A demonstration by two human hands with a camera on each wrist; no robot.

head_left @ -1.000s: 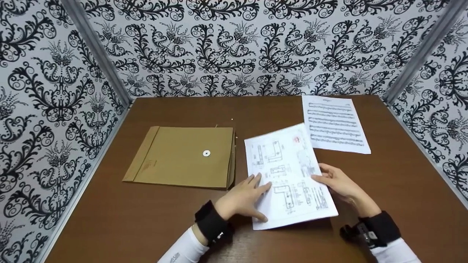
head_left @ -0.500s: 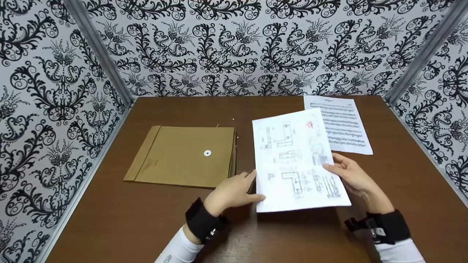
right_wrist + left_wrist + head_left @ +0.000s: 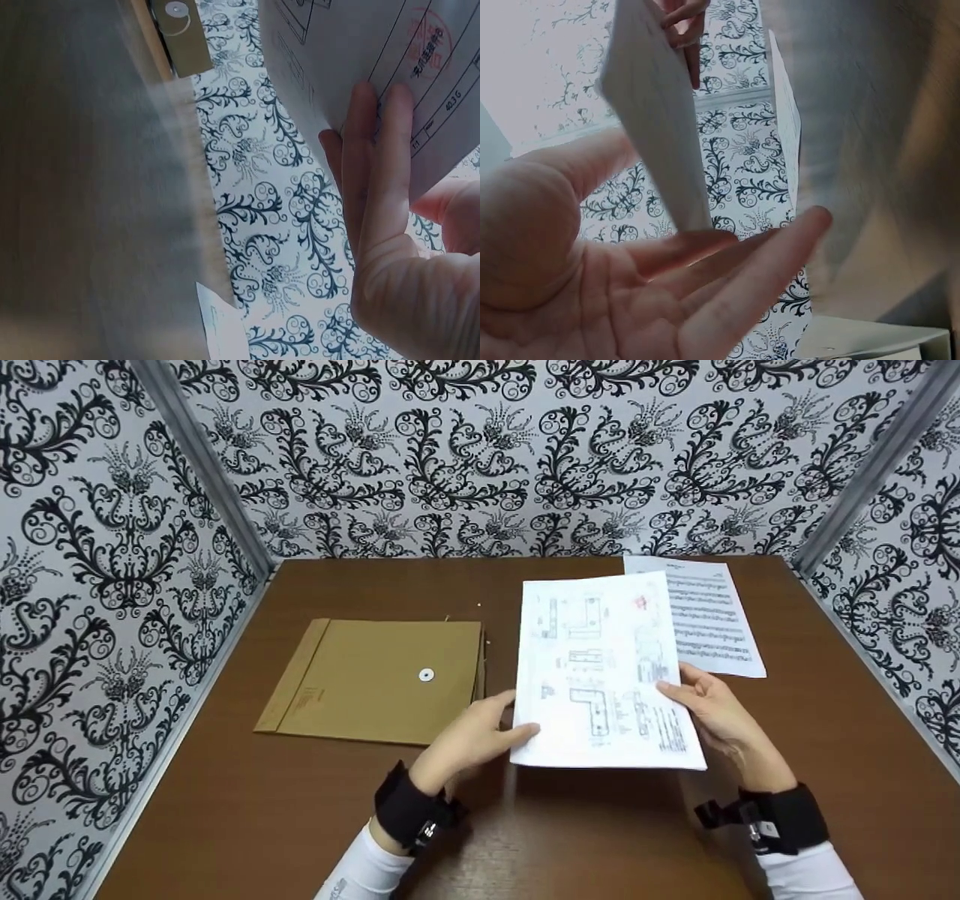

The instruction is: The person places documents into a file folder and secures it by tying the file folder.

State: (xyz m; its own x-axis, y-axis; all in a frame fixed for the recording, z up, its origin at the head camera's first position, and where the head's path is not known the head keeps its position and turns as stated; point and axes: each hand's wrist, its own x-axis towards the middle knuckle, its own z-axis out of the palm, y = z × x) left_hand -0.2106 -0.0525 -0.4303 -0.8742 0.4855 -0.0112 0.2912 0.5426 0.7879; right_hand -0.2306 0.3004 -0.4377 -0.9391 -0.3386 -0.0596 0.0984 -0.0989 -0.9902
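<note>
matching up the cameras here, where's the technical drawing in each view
Head: the technical drawing is right of centre, overlapping the sheet music.
Left wrist: upper left of centre, seen at a steep slant.
Right wrist: upper right, partly covered by fingers, with a red stamp on the visible side.
Shared landmark: the black-and-white scroll wallpaper.

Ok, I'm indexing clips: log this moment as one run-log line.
right hand: holds drawing; left hand: at drawing's left edge; drawing: off table; envelope, music sheet: on table
</note>
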